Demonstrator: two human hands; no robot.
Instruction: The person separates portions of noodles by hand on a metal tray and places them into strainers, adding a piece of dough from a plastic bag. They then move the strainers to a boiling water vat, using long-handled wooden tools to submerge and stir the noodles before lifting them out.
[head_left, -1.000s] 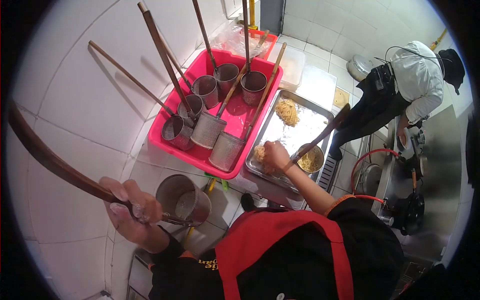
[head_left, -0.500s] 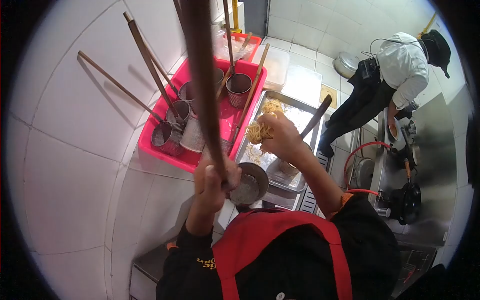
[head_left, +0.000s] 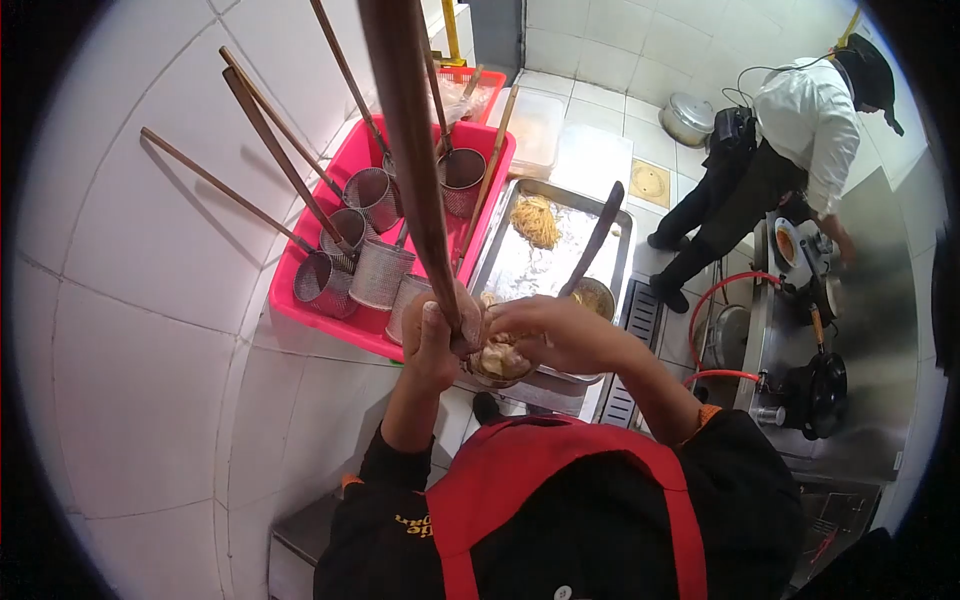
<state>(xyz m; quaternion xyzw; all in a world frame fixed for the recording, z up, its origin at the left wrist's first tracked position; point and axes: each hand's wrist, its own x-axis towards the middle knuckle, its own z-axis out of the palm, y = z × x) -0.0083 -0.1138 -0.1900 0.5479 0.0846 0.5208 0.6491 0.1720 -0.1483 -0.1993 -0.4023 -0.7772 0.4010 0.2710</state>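
My left hand is closed round the brown wooden handle of a strainer, which rises steeply towards the camera. The strainer basket hangs just below and right of that hand, with pale noodles in it. Over its opening is my right hand, fingers bent towards the noodles; whether they still grip any is hidden. A bundle of yellow noodles lies in the metal tray. Another long handle slants across the tray, above a round container at its right side.
A pink bin at the left holds several wire strainers with long handles. Behind it is a red basket. A person in a white top bends over the steel counter at the right, near black pans and a red hose.
My right hand has moved down from the tray to the strainer basket, which was empty and now contains noodles. The co-worker's arm has moved farther over the counter.
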